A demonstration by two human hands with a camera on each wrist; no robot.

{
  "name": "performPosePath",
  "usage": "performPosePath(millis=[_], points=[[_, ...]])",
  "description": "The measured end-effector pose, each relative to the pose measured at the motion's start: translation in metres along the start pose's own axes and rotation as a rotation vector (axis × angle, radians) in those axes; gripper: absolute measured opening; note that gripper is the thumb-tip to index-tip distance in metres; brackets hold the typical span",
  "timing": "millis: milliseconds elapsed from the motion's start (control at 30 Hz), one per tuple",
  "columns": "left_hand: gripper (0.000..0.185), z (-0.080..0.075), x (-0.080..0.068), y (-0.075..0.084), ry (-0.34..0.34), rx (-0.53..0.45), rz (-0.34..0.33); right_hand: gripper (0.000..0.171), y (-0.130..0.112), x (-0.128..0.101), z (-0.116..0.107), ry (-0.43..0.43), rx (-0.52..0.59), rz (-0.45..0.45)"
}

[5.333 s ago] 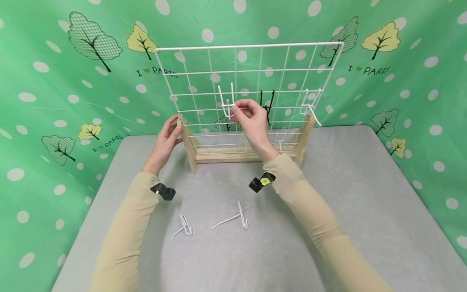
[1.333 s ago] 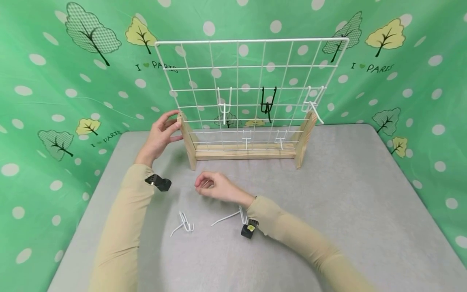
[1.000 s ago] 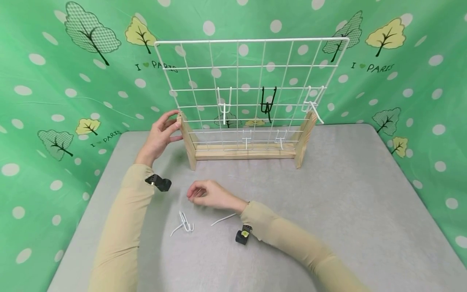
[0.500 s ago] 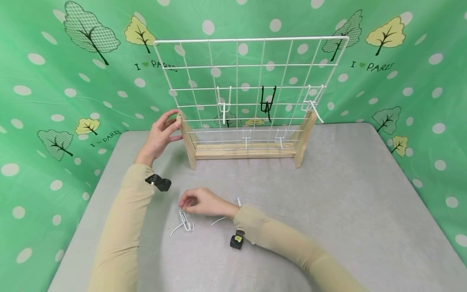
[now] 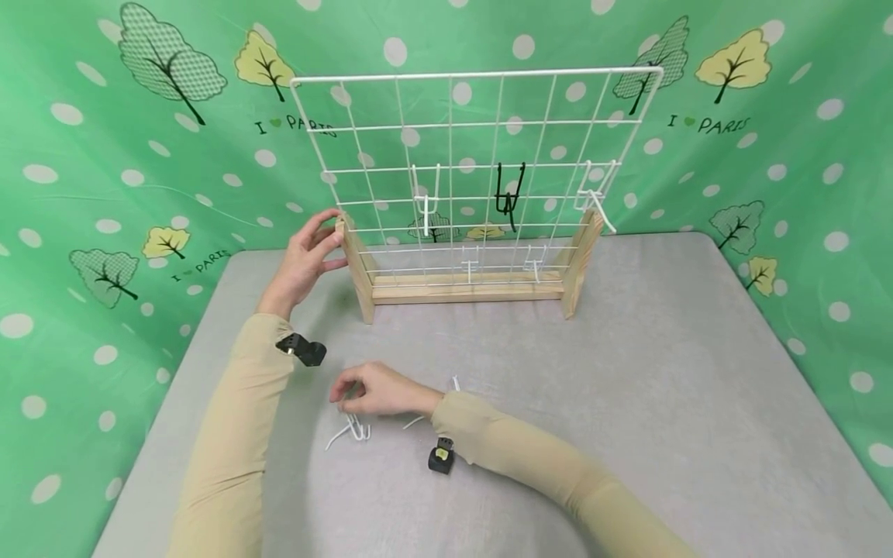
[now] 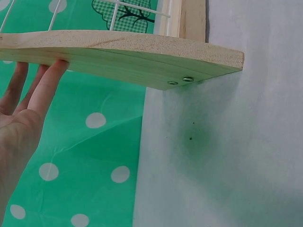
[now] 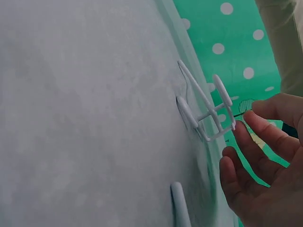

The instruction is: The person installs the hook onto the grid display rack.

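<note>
My left hand [image 5: 296, 267] touches the top of the left wooden side panel [image 5: 357, 271]; in the left wrist view its straight fingertips meet the panel's outer face [image 6: 109, 66]. Above the table, my right hand [image 5: 380, 389] has come over a white wire double-pronged hook [image 5: 359, 430] and covers its upper end. Seen from the right wrist, the loosely bent fingers [image 7: 255, 151] stand right at the end of that hook [image 7: 215, 113], which lies on the table. A second white hook [image 5: 456, 383] is partly hidden under the right forearm.
The side panels carry a white wire grid rack [image 5: 453, 76]. On it hang a white hook [image 5: 426, 221], a black hook [image 5: 508, 203], another white hook [image 5: 603, 212] at the right, and two small hooks lower down. A green patterned curtain [image 5: 432, 23] surrounds the grey table [image 5: 663, 387].
My right hand hung a white hook on the grid beside the black one, let it go, and moved down and left to the left hook on the table. The left hand stays at the panel.
</note>
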State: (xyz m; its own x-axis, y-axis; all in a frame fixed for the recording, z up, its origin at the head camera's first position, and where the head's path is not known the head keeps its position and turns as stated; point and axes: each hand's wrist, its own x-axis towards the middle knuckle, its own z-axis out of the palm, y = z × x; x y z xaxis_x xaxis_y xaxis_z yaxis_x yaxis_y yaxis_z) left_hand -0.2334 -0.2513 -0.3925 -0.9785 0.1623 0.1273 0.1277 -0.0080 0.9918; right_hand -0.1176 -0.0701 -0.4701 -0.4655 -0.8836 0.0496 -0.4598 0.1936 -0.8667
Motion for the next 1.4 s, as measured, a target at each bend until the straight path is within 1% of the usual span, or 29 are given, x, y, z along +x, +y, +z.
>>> performPosePath(millis=[167, 467, 567, 733, 967, 1067, 1233, 1333, 1400], points=[[0.042, -0.001, -0.001, -0.001, 0.002, -0.006, -0.012, 0.017, 0.002, 0.002, 0.003, -0.068, -0.141, 0.008], [0.042, -0.001, -0.001, -0.001, 0.000, 0.009, -0.011, 0.014, 0.004, 0.002, 0.005, -0.097, -0.207, -0.008], [0.042, -0.001, -0.001, -0.001, -0.005, 0.009, -0.009, 0.014, 0.005, 0.001, 0.003, -0.113, -0.176, 0.002], [0.041, -0.001, -0.001, -0.001, -0.008, 0.006, -0.002, 0.015, 0.008, -0.006, -0.006, -0.127, -0.079, 0.054], [0.042, -0.001, 0.000, -0.002, -0.002, 0.015, -0.001, 0.017, 0.009, -0.018, -0.023, -0.181, -0.078, 0.069], [0.044, -0.001, 0.000, -0.002, -0.002, 0.017, -0.004, 0.015, 0.011, -0.022, -0.027, -0.199, -0.088, 0.066], [0.045, -0.001, -0.001, -0.001, -0.003, 0.012, -0.007, 0.005, 0.014, -0.025, -0.028, -0.214, -0.096, 0.037], [0.045, 0.000, -0.002, 0.000, -0.006, 0.014, -0.006, 0.002, 0.016, -0.027, -0.028, -0.198, -0.064, 0.017], [0.045, 0.000, -0.002, 0.000, -0.005, 0.017, -0.005, 0.003, 0.018, -0.028, -0.029, -0.182, -0.022, 0.008]])
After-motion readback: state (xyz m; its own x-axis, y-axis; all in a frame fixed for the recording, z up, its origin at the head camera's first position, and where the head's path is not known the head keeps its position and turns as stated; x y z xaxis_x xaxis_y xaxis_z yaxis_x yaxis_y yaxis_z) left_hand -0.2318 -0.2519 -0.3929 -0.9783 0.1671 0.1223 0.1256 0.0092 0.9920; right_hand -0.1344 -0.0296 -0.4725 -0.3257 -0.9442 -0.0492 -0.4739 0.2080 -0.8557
